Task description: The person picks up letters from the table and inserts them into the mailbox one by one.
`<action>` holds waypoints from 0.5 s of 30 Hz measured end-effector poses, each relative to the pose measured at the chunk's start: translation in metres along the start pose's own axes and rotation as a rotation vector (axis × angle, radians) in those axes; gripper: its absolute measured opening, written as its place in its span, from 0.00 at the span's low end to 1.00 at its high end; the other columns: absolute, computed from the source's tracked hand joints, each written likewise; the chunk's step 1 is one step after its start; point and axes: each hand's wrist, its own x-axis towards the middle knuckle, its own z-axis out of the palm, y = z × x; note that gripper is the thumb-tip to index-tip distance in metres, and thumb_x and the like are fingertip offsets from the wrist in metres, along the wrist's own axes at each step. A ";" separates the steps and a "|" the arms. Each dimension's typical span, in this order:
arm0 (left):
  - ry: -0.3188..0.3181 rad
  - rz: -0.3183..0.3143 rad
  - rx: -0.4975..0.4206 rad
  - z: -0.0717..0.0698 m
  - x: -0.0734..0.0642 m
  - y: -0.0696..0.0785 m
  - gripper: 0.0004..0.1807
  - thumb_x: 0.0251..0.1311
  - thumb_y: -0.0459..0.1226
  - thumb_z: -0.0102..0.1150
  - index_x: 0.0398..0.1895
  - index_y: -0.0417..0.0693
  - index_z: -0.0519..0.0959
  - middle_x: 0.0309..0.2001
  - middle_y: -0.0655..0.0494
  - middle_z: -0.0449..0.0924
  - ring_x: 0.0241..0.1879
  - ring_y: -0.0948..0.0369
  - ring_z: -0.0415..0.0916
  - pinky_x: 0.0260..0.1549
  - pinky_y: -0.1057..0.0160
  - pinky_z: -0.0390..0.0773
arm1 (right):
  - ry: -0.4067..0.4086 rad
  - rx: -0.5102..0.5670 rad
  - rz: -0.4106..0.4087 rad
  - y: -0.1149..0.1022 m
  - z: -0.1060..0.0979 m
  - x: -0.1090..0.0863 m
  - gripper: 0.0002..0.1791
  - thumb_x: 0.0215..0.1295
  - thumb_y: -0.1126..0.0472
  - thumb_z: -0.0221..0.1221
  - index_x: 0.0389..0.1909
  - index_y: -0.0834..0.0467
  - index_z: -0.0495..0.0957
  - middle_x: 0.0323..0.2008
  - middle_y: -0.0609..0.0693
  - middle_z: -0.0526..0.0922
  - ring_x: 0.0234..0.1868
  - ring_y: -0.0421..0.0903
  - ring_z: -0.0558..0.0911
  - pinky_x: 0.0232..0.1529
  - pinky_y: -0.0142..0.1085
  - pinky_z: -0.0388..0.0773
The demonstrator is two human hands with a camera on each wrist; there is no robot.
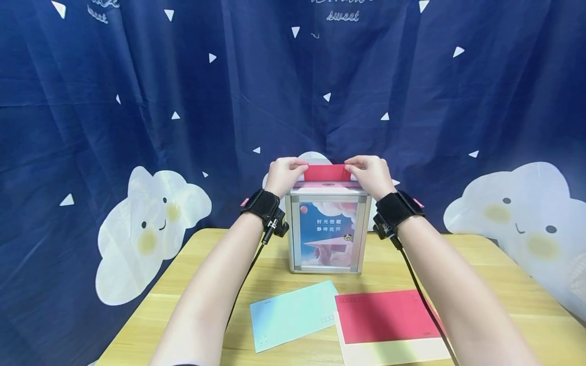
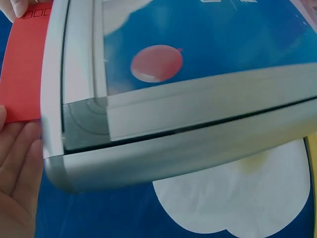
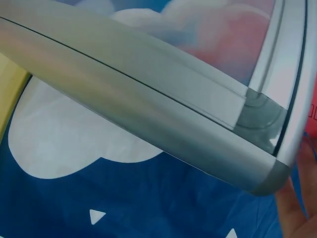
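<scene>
A red envelope (image 1: 327, 173) stands upright over the top of a silver-framed letter box (image 1: 294, 234), its lower part hidden at the box's top. My left hand (image 1: 284, 174) pinches the envelope's left end between thumb and fingers. At the other end, my right hand (image 1: 372, 175) pinches it the same way. In the left wrist view, the red envelope (image 2: 24, 69) shows a row of small printed squares beyond the box edge. The right wrist view catches only a sliver of the envelope (image 3: 312, 111) and part of my right hand (image 3: 297, 208).
On the wooden table (image 1: 206, 254), a light blue envelope (image 1: 295, 315) lies in front of the box. To its right, another red envelope (image 1: 384, 316) overlaps a cream envelope (image 1: 398, 352). A dark blue curtain (image 1: 274, 101) with clouds hangs behind. Cables run from both wrist cameras.
</scene>
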 end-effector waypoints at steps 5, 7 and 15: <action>-0.016 0.026 0.064 0.002 -0.001 -0.003 0.11 0.57 0.40 0.60 0.40 0.47 0.84 0.37 0.53 0.85 0.38 0.63 0.80 0.42 0.62 0.77 | -0.011 -0.032 0.014 0.003 0.003 -0.001 0.12 0.61 0.61 0.58 0.40 0.63 0.82 0.37 0.60 0.84 0.41 0.54 0.79 0.48 0.49 0.74; -0.019 0.025 0.083 0.003 -0.002 -0.004 0.11 0.57 0.40 0.60 0.40 0.47 0.84 0.36 0.52 0.85 0.37 0.63 0.80 0.41 0.62 0.77 | -0.018 -0.037 0.022 0.003 0.004 -0.002 0.11 0.61 0.60 0.58 0.40 0.63 0.82 0.37 0.60 0.84 0.40 0.54 0.78 0.47 0.49 0.74; -0.024 0.053 0.160 0.003 -0.002 -0.011 0.10 0.56 0.40 0.60 0.39 0.48 0.85 0.38 0.53 0.85 0.40 0.60 0.79 0.43 0.59 0.76 | -0.045 -0.060 0.037 0.006 0.009 -0.004 0.12 0.61 0.60 0.58 0.40 0.63 0.82 0.40 0.61 0.83 0.42 0.55 0.76 0.46 0.49 0.71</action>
